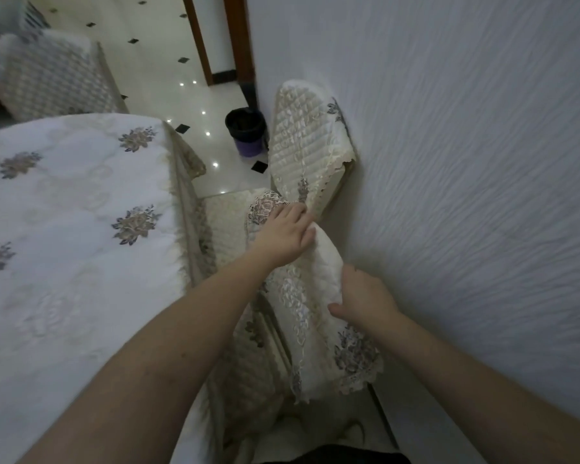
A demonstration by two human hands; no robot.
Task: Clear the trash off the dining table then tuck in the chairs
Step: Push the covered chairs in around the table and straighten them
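Nearest the camera, two bare forearms reached forward and down from the bottom edge; a dark strip of clothing showed just below them; the left hand (pixel 283 234) lay on the top rail of the nearest chair (pixel 310 316), its fingers curled over the far end of the chair's back and holding the quilted cream cover there; the right hand (pixel 362 296) gripped the same rail nearer the camera, fingers wrapped over the far side and thumb stretched out along the embroidered front; the chair stood in the narrow gap between the dining table (pixel 74 229) on the left and the textured white wall (pixel 466 162) on the right, its seat towards the table's edge and partly under the hanging lace of the tablecloth; the tablecloth was white with grey-purple flower motifs; a second chair (pixel 307 145), in the same quilted cover, stood further along, its back against the wall; just beyond it, on the glossy white floor (pixel 188 102) with small black diamond tiles, sat a bin (pixel 246 132) with a dark liner and a purple base, close to the wall's corner; a third chair (pixel 51 75) stood at the table's far end, upper left, blurred; a brown door frame (pixel 235 35) rose at the top
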